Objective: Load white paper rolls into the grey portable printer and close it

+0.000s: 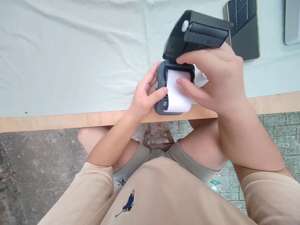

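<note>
A dark grey portable label printer (161, 107) is held over the front edge of the table, its black lid (177, 40) swung up and its roller (208, 29) showing. White paper (179, 93) lies in the printer's bay and runs down over its front. My left hand (147, 90) is closed around the printer's left side, thumb on the rim by the paper. My right hand (217, 72) is on the right, fingers curled at the raised lid near the hinge and thumb at the paper. Whether the thumb presses the paper I cannot tell.
A white cloth (70, 56) covers the table, whose bare wooden edge (58, 121) runs along the front. A dark rectangular case or box (246, 39) lies at the back right. Part of a grey flat object (292, 23) shows at the far right. My legs are below the edge.
</note>
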Available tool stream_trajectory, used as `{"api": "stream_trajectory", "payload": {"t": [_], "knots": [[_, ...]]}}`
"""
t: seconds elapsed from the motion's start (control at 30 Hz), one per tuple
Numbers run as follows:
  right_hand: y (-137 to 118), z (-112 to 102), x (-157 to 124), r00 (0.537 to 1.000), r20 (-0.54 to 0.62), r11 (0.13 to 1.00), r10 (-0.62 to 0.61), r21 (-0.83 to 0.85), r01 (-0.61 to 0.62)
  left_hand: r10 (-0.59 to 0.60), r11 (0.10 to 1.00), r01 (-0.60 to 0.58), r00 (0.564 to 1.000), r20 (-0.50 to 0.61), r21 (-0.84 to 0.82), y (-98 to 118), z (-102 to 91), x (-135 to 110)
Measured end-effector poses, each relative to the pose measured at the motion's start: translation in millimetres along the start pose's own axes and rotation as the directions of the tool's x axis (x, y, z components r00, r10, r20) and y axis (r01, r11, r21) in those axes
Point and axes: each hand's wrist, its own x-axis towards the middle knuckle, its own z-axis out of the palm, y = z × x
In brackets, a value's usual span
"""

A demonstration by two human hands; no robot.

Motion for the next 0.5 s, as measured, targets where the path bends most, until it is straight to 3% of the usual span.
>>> {"api": "stream_trajectory", "payload": {"t": [0.13, 0.27, 0.43, 0.5], "knots": [[-3, -2, 0, 0.987, 0.159, 0.995, 0.035, -0.099, -0.019, 0.041, 0.998, -0.042, 0.999, 0.035, 0.044, -2, -1.0, 0], [-9, -3, -2, 0.970, 0.215, 0.976, 0.111, -0.208, -0.066, 0.035, 0.998, -0.036, 0.999, 0.027, 0.056, 4, 2.6, -1], [-11, -6, 5, 0.946, 0.302, 0.983, 0.122, -0.166, -0.074, -0.033, 0.999, 0.032, 0.999, 0.025, 0.042, 13, 4.5, -4], [-9, -12, 4, 0.957, 0.273, 0.993, 0.095, -0.087, -0.074, -0.057, 0.998, 0.057, 0.998, 0.004, 0.030, 15, 5.0, -5]]}}
